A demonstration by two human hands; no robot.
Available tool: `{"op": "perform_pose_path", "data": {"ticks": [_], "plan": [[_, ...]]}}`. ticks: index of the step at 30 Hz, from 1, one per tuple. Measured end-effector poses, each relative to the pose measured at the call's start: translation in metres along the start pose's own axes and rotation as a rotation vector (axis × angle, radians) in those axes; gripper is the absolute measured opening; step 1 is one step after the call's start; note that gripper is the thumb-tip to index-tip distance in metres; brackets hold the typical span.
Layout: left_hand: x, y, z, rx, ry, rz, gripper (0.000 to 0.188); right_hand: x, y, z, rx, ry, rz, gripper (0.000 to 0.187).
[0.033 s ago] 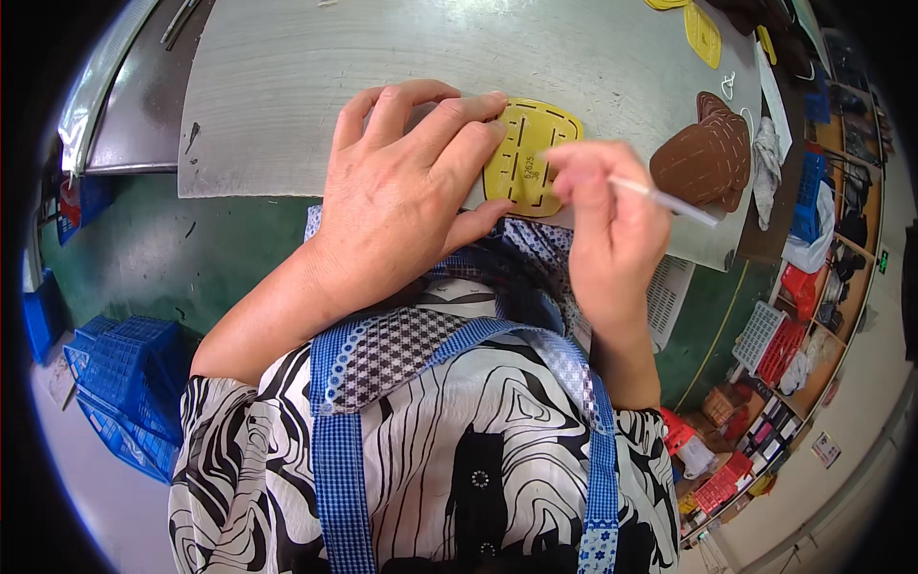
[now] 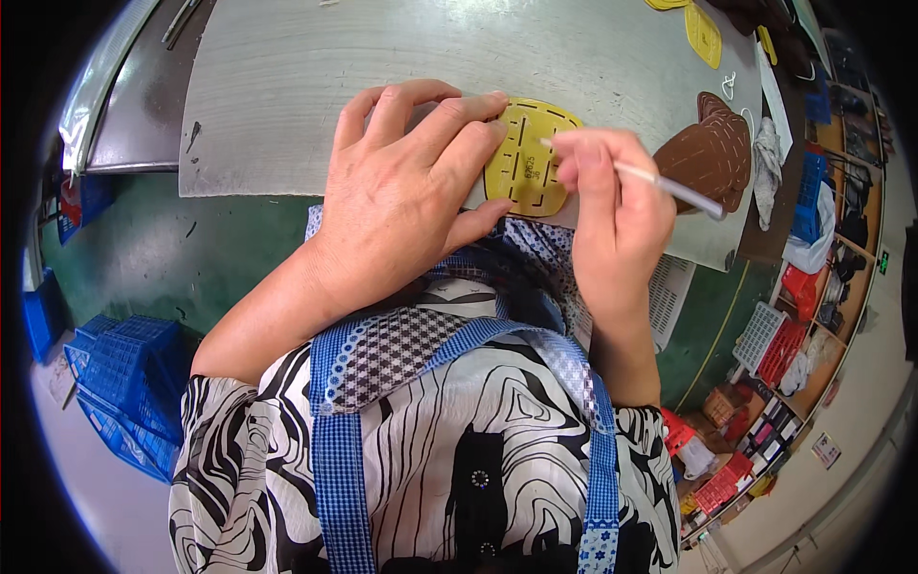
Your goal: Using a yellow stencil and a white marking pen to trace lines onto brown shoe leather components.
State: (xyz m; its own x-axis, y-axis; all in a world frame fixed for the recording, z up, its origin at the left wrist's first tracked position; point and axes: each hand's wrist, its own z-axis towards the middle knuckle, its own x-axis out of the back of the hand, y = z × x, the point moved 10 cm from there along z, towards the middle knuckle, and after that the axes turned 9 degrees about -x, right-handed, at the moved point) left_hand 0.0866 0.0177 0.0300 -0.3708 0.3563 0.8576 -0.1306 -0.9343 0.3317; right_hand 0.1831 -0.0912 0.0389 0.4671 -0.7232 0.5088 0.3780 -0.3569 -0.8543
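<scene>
I am laying the left hand over the desk with its fingers extended and not clenching anything; the index and middle fingertips are resting at the left side of a slotted yellow template, and the thumb is lying at its lower edge. The template is lying flat near the desk's front edge, between my two hands, and is showing rows of dark slots. With the right hand I am grasping a slender pale pen in bent fingers, its tip pointing left over the template; I cannot tell whether that tip is touching the surface. Just right of that hand, dash-marked brown pieces are sitting in an overlapping pile, with a crumpled grey cloth lying beside them and a white thread curling farther up. A second yellow template is lying toward the desk's far right, well apart from the hands.
</scene>
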Motion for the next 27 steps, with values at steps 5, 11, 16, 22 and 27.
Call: {"op": "perform_pose_path", "data": {"ticks": [5,11,16,22,27], "plan": [[0.001,0.003,0.002,-0.006,-0.008,0.01,0.051,-0.007,-0.007,0.008,0.106,0.037,-0.141,0.015],[-0.003,0.001,-0.001,-0.006,-0.01,0.023,0.051,-0.012,-0.011,-0.036,0.086,-0.149,-0.174,0.011],[-0.003,0.0,-0.002,0.007,-0.039,0.028,0.051,0.003,0.001,-0.027,-0.033,-0.134,-0.093,0.014],[-0.005,0.005,0.0,-0.01,-0.061,0.052,0.051,0.012,0.011,0.007,0.067,0.062,-0.112,0.021],[-0.005,0.004,-0.001,0.004,-0.055,0.055,0.05,0.006,0.003,-0.008,0.062,0.005,-0.229,0.015]]}}
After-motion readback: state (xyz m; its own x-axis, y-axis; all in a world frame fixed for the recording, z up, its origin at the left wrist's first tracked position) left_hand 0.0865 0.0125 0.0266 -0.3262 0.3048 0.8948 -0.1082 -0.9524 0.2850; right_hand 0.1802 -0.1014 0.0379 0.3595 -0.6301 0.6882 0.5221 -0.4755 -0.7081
